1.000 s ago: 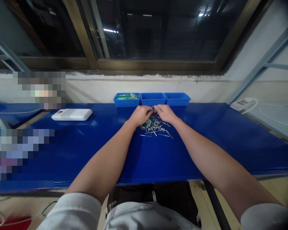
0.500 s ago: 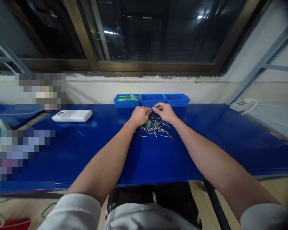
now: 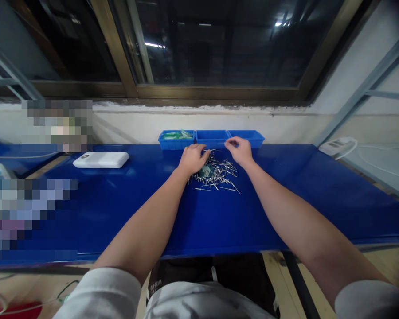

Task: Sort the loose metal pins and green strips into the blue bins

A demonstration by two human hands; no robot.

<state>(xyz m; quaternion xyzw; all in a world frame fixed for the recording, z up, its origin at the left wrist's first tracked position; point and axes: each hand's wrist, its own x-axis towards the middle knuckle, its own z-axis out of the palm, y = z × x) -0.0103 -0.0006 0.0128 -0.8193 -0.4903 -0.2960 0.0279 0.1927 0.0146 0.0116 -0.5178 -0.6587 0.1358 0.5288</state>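
A loose heap of thin silver pins that look like blind rivets [image 3: 219,173] lies on the blue table, with a small green-and-clear packet [image 3: 206,171] among them. My left hand [image 3: 193,158] rests over the heap's left edge, thumb and index finger apart, nothing visible between them. Beyond the heap's right side, just before the blue bins, hovers my right hand [image 3: 241,150]. Its thumb and fingertips are pinched; whatever they hold is too small to make out. One thin pin [image 3: 216,149] shows between the two hands.
Along the wall stand three blue bins: the left bin [image 3: 176,144] contains green packets, beside the middle bin [image 3: 213,141] and right bin [image 3: 252,141]. A white power bank [image 3: 101,160] lies at left. A white power strip [image 3: 337,145] sits at far right.
My hands, which were together above the heap, have separated. The right hand has moved right, still pinched; the left hand's thumb and fingers have spread apart.
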